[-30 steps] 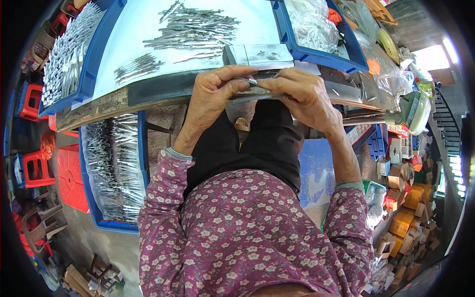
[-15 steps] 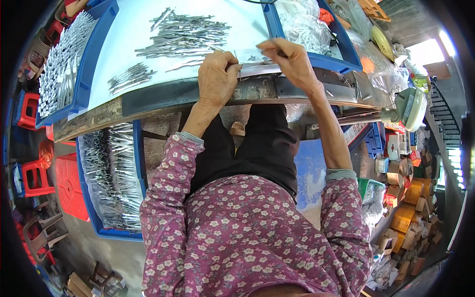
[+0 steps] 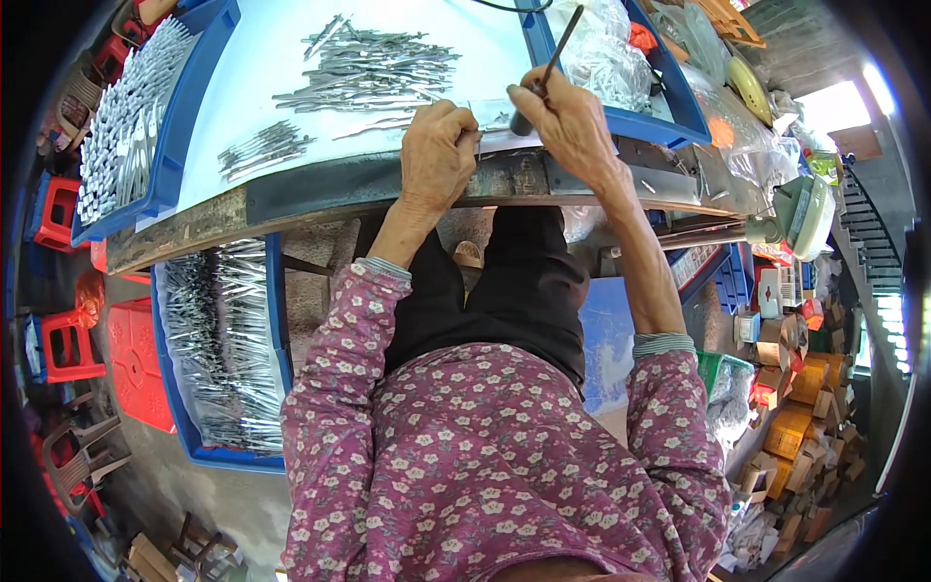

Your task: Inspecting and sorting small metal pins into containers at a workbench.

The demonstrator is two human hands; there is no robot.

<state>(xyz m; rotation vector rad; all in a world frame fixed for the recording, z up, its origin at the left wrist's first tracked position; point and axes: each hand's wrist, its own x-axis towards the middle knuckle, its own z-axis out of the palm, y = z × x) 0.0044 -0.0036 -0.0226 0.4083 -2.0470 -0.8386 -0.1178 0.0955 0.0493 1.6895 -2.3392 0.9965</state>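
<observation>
At the table's near edge my left hand is closed, thumb and fingers pinching a thin metal piece that is mostly hidden by the fingers. Just to its right, my right hand grips a dark rod-shaped tool. Its slim shaft slants up and to the right, and a thicker blunt end points down toward the table; I cannot make out its exact kind. Beyond my left hand lies a large pile of slim metal pieces on the white table surface. A smaller pile sits to the left.
A blue tray of upright white-tipped pieces stands on the left. At the right, another blue tray holds clear plastic bags. Below the table edge is a blue crate of metal pieces. A lamp-like fixture juts out at right.
The tool in my right hand has swung from a blurred position to a clear slant, its thick end now lower near the table. My left hand keeps its pinch, shifted slightly right in view.
</observation>
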